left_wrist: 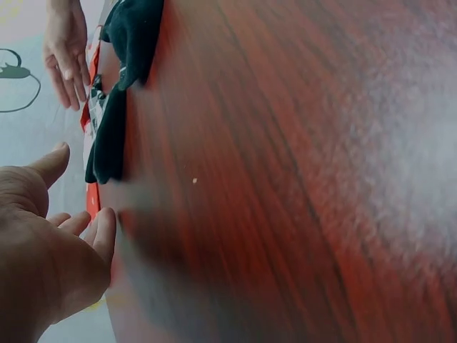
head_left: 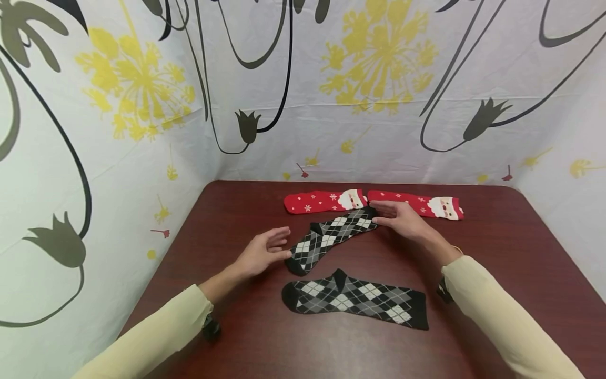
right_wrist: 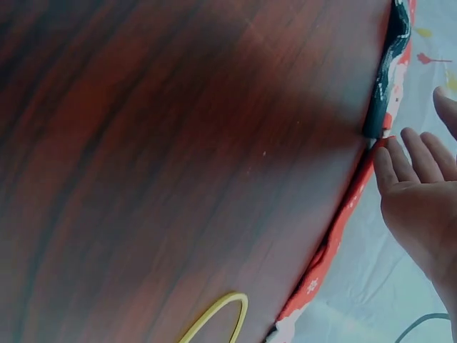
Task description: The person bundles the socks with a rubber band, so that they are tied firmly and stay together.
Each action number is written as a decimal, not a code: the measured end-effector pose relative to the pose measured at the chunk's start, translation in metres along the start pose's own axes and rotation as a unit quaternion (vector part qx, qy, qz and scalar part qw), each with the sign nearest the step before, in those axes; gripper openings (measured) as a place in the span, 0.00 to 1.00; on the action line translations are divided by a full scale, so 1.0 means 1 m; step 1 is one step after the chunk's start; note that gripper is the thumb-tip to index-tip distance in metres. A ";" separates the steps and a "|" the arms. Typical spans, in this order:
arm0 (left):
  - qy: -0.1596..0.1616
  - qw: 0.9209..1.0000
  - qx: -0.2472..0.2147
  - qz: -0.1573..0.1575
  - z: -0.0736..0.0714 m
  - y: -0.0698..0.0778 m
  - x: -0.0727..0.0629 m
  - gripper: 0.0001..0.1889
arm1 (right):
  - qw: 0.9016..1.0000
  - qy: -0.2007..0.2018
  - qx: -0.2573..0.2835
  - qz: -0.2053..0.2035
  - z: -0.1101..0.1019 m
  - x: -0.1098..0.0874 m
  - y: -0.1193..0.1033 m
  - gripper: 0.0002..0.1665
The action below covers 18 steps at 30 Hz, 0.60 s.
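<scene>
Two black, grey and white argyle socks lie on the dark red-brown table. The farther argyle sock slants from its toe at lower left to its cuff at upper right. My left hand is beside that toe, fingers loosely extended. At the cuff end is my right hand, its fingers fairly straight and overlapping the cuff's edge in the head view. Neither hand grips anything. Closer to me, the other argyle sock lies flat, toe left. The right wrist view shows the right hand with fingers spread.
Two red socks with Santa faces lie end to end near the table's back edge: the left red sock and the right red sock, partly behind my right hand. A patterned white cloth hangs behind the table and along its sides.
</scene>
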State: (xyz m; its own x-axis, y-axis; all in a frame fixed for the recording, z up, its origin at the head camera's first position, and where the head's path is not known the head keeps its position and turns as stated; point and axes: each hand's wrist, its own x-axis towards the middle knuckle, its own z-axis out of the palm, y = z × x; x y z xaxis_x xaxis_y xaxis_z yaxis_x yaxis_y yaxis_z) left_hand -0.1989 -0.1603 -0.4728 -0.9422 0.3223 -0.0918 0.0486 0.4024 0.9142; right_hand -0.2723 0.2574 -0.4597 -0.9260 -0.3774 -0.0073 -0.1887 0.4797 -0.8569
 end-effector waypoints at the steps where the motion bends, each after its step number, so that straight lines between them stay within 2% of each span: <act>1: -0.002 1.000 -0.001 -0.001 0.001 0.000 0.000 0.39 | 1.000 -0.001 -0.001 -0.001 0.001 0.002 0.000 0.37; 10: -0.010 1.000 0.020 0.020 0.008 -0.001 -0.001 0.34 | 0.999 0.008 -0.039 0.001 0.008 0.015 0.001 0.34; 18: -0.007 0.998 0.055 0.012 0.013 0.001 -0.002 0.31 | 0.995 0.012 -0.098 0.017 0.017 0.021 0.002 0.35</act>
State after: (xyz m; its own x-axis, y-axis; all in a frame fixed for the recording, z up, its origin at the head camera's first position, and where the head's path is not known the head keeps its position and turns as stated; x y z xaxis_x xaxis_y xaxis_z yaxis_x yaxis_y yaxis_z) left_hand -0.1929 -0.1496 -0.4767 -0.9354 0.3449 -0.0772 0.1073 0.4852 0.8678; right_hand -0.2867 0.2371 -0.4701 -0.9402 -0.3401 -0.0193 -0.2156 0.6379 -0.7393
